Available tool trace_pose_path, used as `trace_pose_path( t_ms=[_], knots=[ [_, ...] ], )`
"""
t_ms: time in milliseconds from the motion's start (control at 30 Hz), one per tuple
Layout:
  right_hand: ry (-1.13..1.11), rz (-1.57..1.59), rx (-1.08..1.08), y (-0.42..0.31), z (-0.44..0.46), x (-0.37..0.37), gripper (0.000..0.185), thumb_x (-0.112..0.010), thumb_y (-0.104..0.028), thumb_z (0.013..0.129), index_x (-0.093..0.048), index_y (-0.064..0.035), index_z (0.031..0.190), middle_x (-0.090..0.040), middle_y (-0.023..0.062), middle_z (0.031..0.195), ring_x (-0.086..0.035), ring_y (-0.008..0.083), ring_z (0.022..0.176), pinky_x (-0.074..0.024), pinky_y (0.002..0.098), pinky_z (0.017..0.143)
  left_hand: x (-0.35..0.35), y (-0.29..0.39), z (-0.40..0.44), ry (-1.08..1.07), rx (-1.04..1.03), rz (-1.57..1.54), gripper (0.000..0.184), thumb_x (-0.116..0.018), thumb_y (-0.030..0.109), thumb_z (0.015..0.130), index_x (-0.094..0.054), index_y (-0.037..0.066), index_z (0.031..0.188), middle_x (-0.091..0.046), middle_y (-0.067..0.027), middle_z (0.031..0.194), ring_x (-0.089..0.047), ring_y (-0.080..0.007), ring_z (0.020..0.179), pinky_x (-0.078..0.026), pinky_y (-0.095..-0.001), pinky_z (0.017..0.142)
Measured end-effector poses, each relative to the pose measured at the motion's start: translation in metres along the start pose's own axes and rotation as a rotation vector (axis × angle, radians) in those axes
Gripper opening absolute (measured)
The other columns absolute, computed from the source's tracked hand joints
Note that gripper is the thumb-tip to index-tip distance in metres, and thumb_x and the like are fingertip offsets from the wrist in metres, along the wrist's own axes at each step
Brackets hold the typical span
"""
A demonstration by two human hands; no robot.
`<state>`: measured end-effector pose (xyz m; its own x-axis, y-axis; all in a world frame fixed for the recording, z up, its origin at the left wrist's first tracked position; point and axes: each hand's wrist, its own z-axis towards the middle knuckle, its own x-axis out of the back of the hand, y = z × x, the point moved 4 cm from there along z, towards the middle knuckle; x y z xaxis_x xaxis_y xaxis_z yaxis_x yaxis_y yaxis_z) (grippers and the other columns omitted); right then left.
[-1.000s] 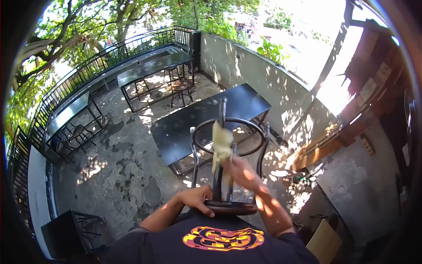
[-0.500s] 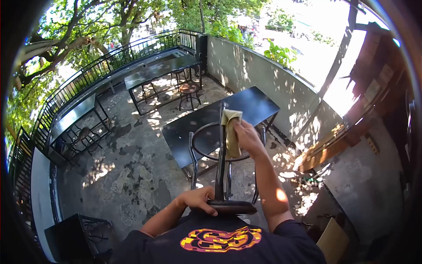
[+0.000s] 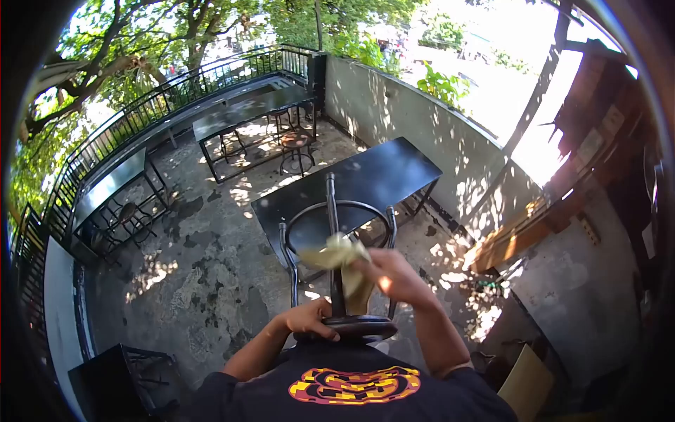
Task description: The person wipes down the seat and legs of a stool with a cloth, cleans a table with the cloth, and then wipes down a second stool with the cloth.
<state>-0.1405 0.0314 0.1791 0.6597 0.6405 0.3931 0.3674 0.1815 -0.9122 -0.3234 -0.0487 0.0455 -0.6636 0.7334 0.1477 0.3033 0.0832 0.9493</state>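
Note:
A dark metal stool [image 3: 331, 200] is held tilted, its round seat [image 3: 357, 328] against my torso and its legs pointing away from me. My left hand [image 3: 311, 318] is closed on the stool at the seat's left edge, close to the base of the nearest leg. In my right hand [image 3: 401, 278] is a yellowish cloth [image 3: 343, 252], bunched against that same leg partway along, inside the ring brace [image 3: 383, 218]. Motion blurs part of the cloth, and the right fingertips are partly hidden behind it.
A long black table [image 3: 401, 165] stands just beyond the stool. Further tables [image 3: 246, 116] and a round stool [image 3: 297, 139] are near the railing [image 3: 176, 91]. A concrete wall [image 3: 415, 116] runs along the right, with stacked wood [image 3: 534, 228] nearby. A black table [image 3: 105, 380] sits at lower left.
My right hand has slid the cloth down the leg toward the seat. The stool's legs have swung slightly left, while my left hand keeps its hold.

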Motion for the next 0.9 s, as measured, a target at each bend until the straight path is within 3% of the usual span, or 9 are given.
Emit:
trace_pose_path(
  t_ms=[33, 100, 167, 300, 433, 533, 633, 667, 900],
  knots=[
    [0.114, -0.045, -0.090, -0.004, 0.014, 0.007, 0.037, -0.056, -0.031, 0.105, -0.070, 0.0019, 0.116, -0.071, 0.0250, 0.117, -0.070, 0.0316, 0.108, -0.0520, 0.0400, 0.094, -0.002, -0.008, 0.007, 0.009, -0.044, 0.081, 0.030, -0.087, 0.026, 0.073, -0.074, -0.001, 0.072, -0.064, 0.0004, 0.058, -0.060, -0.0071, 0.053, -0.044, -0.0244, 0.049],
    [0.393, -0.189, 0.383, -0.007, 0.042, 0.013, 0.034, -0.055, -0.027, 0.105, -0.070, 0.0008, 0.119, -0.064, 0.0250, 0.131, -0.058, 0.0329, 0.128, -0.0423, 0.0419, 0.110, -0.014, 0.003, 0.012, -0.006, -0.069, 0.069, 0.041, -0.089, 0.035, 0.069, -0.074, -0.003, 0.075, -0.063, -0.0026, 0.060, -0.058, -0.0107, 0.054, -0.042, -0.0285, 0.049],
    [0.437, -0.604, 0.315, 0.029, 0.073, 0.000, 0.033, -0.055, -0.025, 0.104, -0.069, -0.0002, 0.122, -0.057, 0.0241, 0.141, -0.045, 0.0392, 0.139, -0.0339, 0.0442, 0.117, -0.020, 0.017, 0.012, -0.017, -0.071, 0.095, 0.047, -0.090, 0.040, 0.068, -0.074, -0.004, 0.076, -0.063, -0.0043, 0.060, -0.058, -0.0128, 0.055, -0.041, -0.0311, 0.050],
    [0.554, -0.553, 0.336, 0.026, 0.046, -0.038, 0.037, -0.054, -0.026, 0.104, -0.063, -0.0022, 0.131, -0.053, 0.0258, 0.145, -0.037, 0.0433, 0.143, -0.0307, 0.0446, 0.120, -0.015, 0.016, 0.007, -0.010, -0.093, 0.154, 0.038, -0.088, 0.032, 0.071, -0.073, -0.003, 0.072, -0.061, -0.0022, 0.058, -0.057, -0.0120, 0.055, -0.043, -0.0298, 0.051],
    [0.024, -0.201, 0.337, 0.021, -0.018, -0.048, 0.037, -0.055, -0.027, 0.105, -0.063, -0.0018, 0.131, -0.063, 0.0266, 0.129, -0.057, 0.0379, 0.127, -0.0436, 0.0457, 0.109, -0.010, 0.014, -0.007, 0.004, -0.124, 0.136, 0.034, -0.088, 0.028, 0.072, -0.073, -0.002, 0.071, -0.060, -0.0008, 0.058, -0.056, -0.0115, 0.054, -0.041, -0.0290, 0.050],
    [-0.294, 0.076, 0.027, 0.024, -0.060, -0.046, 0.040, -0.051, -0.032, 0.108, -0.067, -0.0006, 0.126, -0.072, 0.0157, 0.106, -0.067, 0.0239, 0.101, -0.0521, 0.0385, 0.092, -0.014, 0.012, -0.013, 0.142, -0.464, -0.290, 0.035, -0.087, 0.029, 0.073, -0.076, -0.003, 0.080, -0.067, -0.0048, 0.067, -0.061, -0.0144, 0.060, -0.046, -0.0304, 0.053],
    [0.071, 0.161, -0.022, 0.063, -0.033, -0.032, 0.040, -0.049, -0.033, 0.109, -0.070, -0.0015, 0.122, -0.069, 0.0043, 0.085, -0.061, 0.0124, 0.083, -0.0506, 0.0325, 0.077, -0.007, 0.015, -0.021, 0.108, -0.048, -0.160, 0.032, -0.086, 0.026, 0.073, -0.073, -0.004, 0.073, -0.064, -0.0043, 0.062, -0.060, -0.0123, 0.058, -0.043, -0.0286, 0.051],
    [0.131, 0.267, -0.058, 0.069, -0.017, -0.021, 0.043, -0.049, -0.038, 0.109, -0.070, -0.0021, 0.120, -0.070, 0.0036, 0.099, -0.062, 0.0114, 0.089, -0.0498, 0.0309, 0.081, 0.000, 0.015, -0.022, 0.040, 0.081, -0.030, 0.033, -0.085, 0.026, 0.072, -0.071, -0.004, 0.069, -0.063, -0.0046, 0.062, -0.059, -0.0105, 0.057, -0.041, -0.0281, 0.049],
    [0.393, 0.448, -0.001, 0.092, 0.095, -0.018, 0.046, -0.048, -0.044, 0.109, -0.062, -0.0033, 0.125, -0.062, 0.0003, 0.098, -0.055, 0.0100, 0.086, -0.0450, 0.0269, 0.078, -0.009, 0.008, -0.006, -0.107, -0.040, 0.274, 0.041, -0.086, 0.031, 0.070, -0.070, -0.007, 0.070, -0.071, -0.0114, 0.078, -0.065, -0.0162, 0.074, -0.046, -0.0317, 0.064]
  ],
)
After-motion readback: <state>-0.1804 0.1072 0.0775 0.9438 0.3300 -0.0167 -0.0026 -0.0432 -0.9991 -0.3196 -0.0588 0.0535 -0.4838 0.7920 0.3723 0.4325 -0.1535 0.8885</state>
